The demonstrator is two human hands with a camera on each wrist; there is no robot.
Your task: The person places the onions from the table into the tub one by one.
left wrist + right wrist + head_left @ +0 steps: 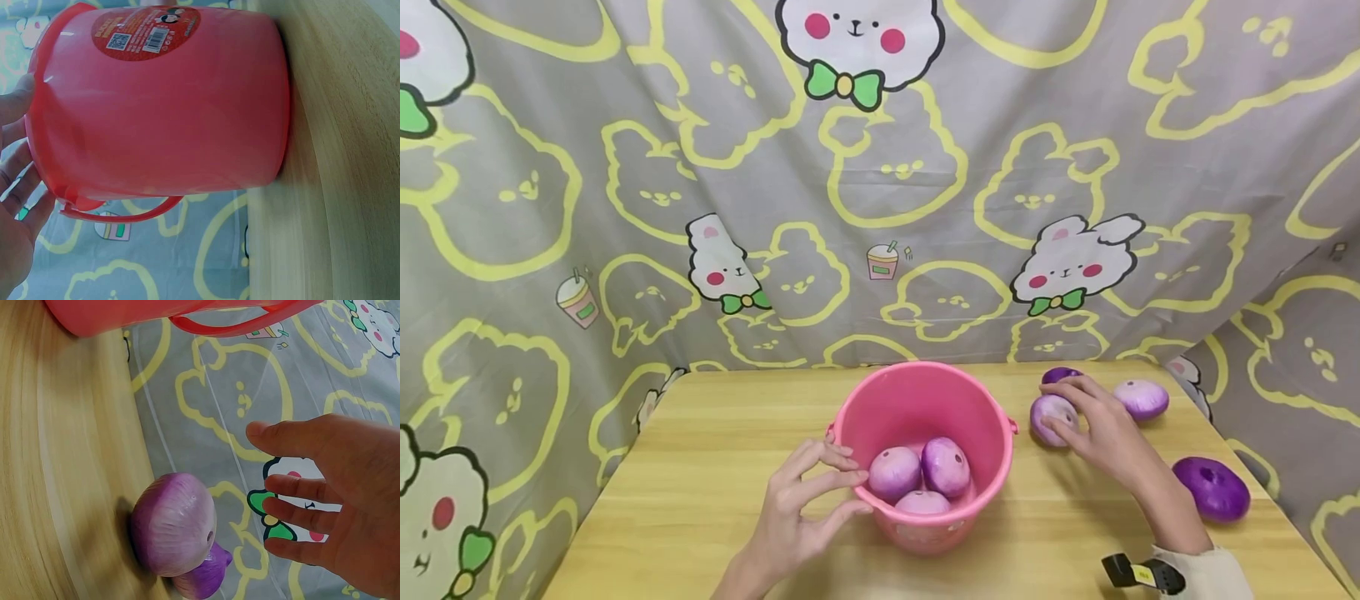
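a person's left hand (pixel 14 231) holds the rim (pixel 39 125) of a reddish-pink bucket (pixel 175 119), fingers (pixel 24 189) spread along the edge, as it stands upright on a wood-grain counter (pixel 350 187). a red label (pixel 137 25) with a qr code (pixel 119 41) and barcode (pixel 156 39) marks its side; the curved handle (pixel 131 217) hangs beside it, cartoon-print cloth (pixel 162 256) behind.

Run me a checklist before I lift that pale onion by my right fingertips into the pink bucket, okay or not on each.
1. Bucket upright on the table: ok.
2. Mouth clear: ok; the handle hangs to the side.
3. Room inside: ok; three onions sit low.
4. Left hand on the bucket: ok.
5. Right hand gripping the pale onion: not ok; open and apart from it in the right wrist view.
6. Pale onion free of the darker onion behind: cannot tell; they overlap.
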